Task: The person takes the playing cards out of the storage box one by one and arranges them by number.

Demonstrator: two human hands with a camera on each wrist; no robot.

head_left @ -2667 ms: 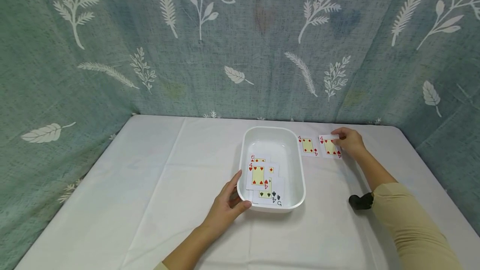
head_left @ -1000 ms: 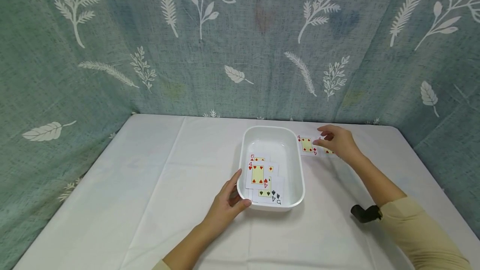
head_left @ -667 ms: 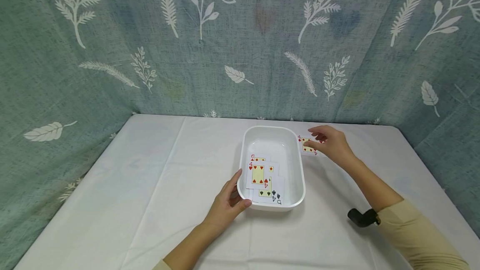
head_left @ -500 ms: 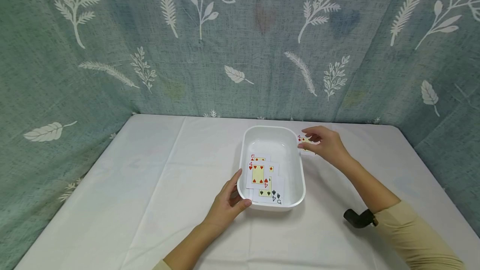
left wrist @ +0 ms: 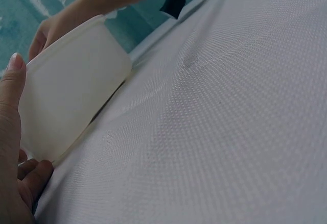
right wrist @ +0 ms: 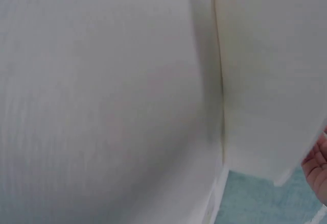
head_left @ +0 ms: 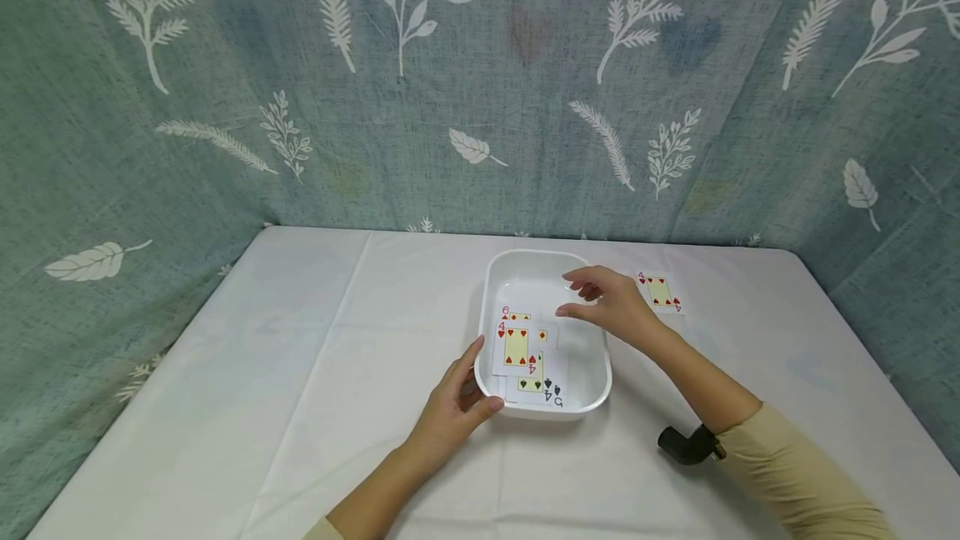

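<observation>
My left hand (head_left: pixel 450 411) holds the near left corner of a white tray (head_left: pixel 604 373), thumb and fingers spread round its outside. In the left wrist view, that hand's fingers (left wrist: pixel 38 178) reach down by the tray's base. Inside the tray lie several overlapping playing cards, with a four of hearts (head_left: pixel 516 348) on top and part of a six of diamonds (head_left: pixel 515 317) behind it. My right hand (head_left: pixel 618 307) hovers over the tray's right rim, thumb and forefinger apart with nothing between them. Another four of hearts (head_left: pixel 660 292) lies face up on the table beyond that hand.
A white cloth covers the table (head_left: pixel 360 340). Behind it hangs a green curtain (head_left: pixel 450 90) with white leaf prints, folding round both sides. A black device (head_left: pixel 688 444) is strapped on the right forearm.
My right hand has let go of the four of hearts on the table and moved left to the tray, now covering the place of the four of diamonds. My left hand has stayed put.
</observation>
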